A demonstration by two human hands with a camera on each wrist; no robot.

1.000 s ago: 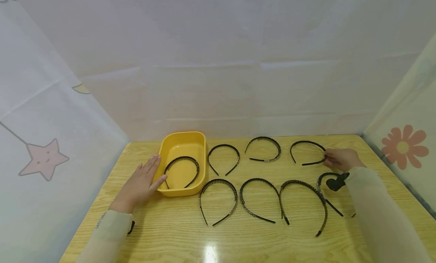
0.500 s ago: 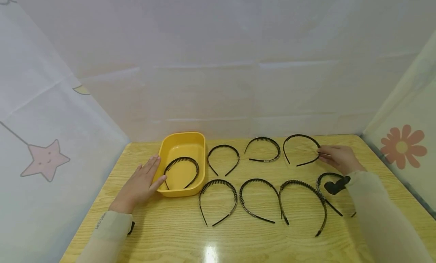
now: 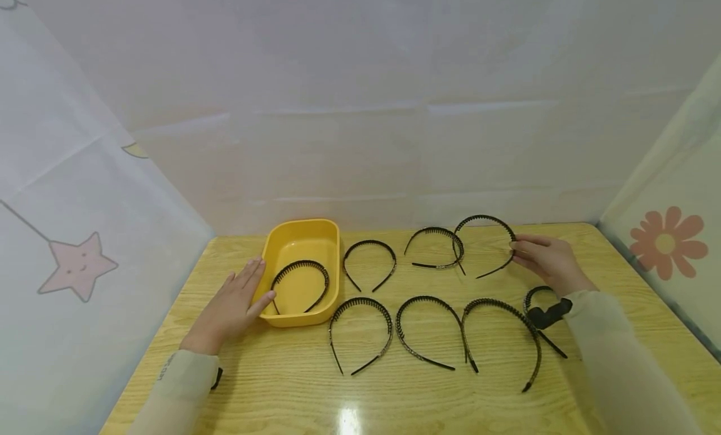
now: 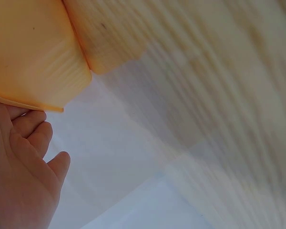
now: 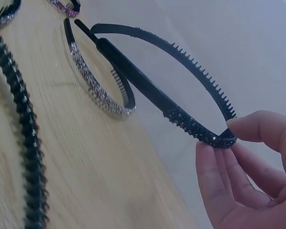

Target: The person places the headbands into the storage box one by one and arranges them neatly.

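My right hand [image 3: 549, 260] pinches a black toothed headband [image 3: 485, 217] between thumb and fingers, at the back right. In the right wrist view this headband [image 5: 190, 125] shows dark sparkly stones along its outside. From the head view it overlaps another headband [image 3: 436, 266], which has silvery stones. My left hand [image 3: 228, 307] rests along the left side of a yellow plastic basin [image 3: 301, 320], fingers straight against the rim. One black toothed headband [image 3: 304, 261] lies inside the basin. In the left wrist view the fingers [image 4: 40, 138] touch the underside of the basin's rim [image 4: 47, 108].
A thin headband [image 3: 368, 241] lies right of the basin. In the front row are several more headbands, among them a silvery one [image 3: 360, 299], another [image 3: 429, 297], a coiled-looking one [image 3: 498, 302] and one partly under my right wrist [image 3: 549, 342]. White cloth walls [image 3: 338, 159] surround the wooden table [image 3: 270, 385].
My right hand has raised the black headband off the table and moved it left, over toward the silvery one. The left hand and the basin have stayed put.
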